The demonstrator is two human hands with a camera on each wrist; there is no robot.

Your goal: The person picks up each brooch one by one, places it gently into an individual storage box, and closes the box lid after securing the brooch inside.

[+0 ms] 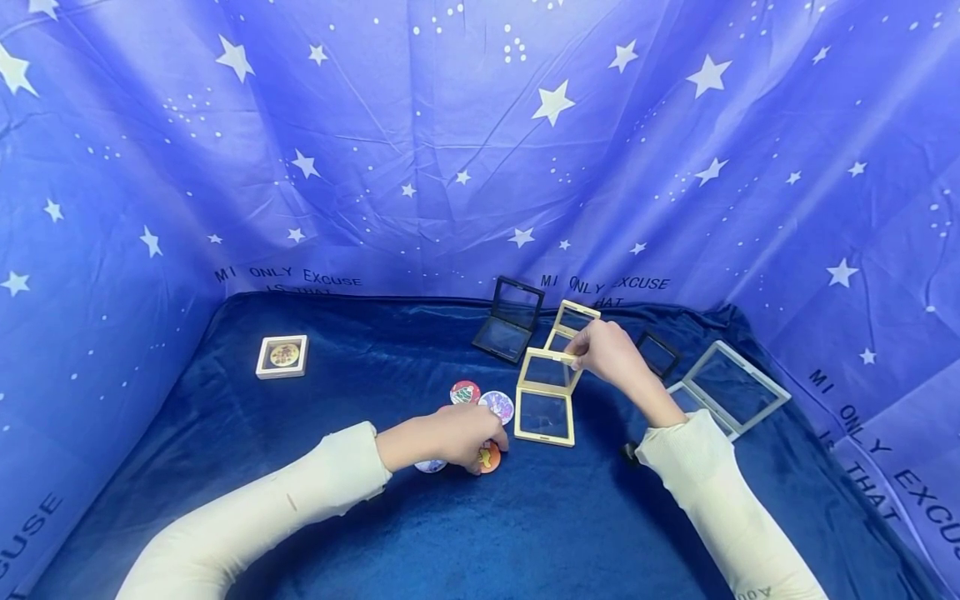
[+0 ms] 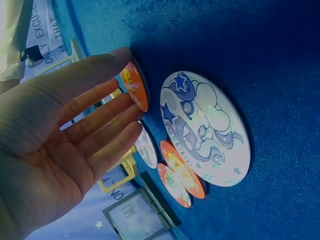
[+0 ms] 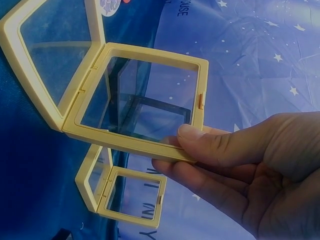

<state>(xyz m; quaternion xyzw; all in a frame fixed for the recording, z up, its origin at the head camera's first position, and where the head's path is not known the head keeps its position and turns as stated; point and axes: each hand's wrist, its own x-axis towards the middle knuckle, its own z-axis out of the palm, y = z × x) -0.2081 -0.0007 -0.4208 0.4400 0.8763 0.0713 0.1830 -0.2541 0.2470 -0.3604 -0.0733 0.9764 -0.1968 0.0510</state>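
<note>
- On my head feed, the left hand (image 1: 468,429) is just below the centre of the frame, thumb and fingertips at the rim of an orange badge (image 1: 490,457); I read that as a narrow pinch, with the badge held between them.
- My right hand (image 1: 606,354), right of centre, pinches the upper edge of a cream case (image 1: 546,388) between thumb and fingers.
- That case stands unfolded at its hinge: one clear panel raised, the other toward the bottom of the frame.
- Near the left hand I see a red badge (image 1: 465,392), a purple badge (image 1: 497,407) and, partly hidden by the hand, a pale blue badge (image 1: 430,467).
- Behind the held case, I have a smaller cream case (image 1: 564,332), with a black case (image 1: 512,323) to its left.
- Right of centre I make out a small black frame (image 1: 677,364), near a grey case (image 1: 757,367) that the right sleeve (image 1: 738,508) partly covers.
- Far left, a white case (image 1: 282,374) shows a gold disc (image 1: 285,355).
- All rest on dark blue cloth (image 1: 525,533).
</note>
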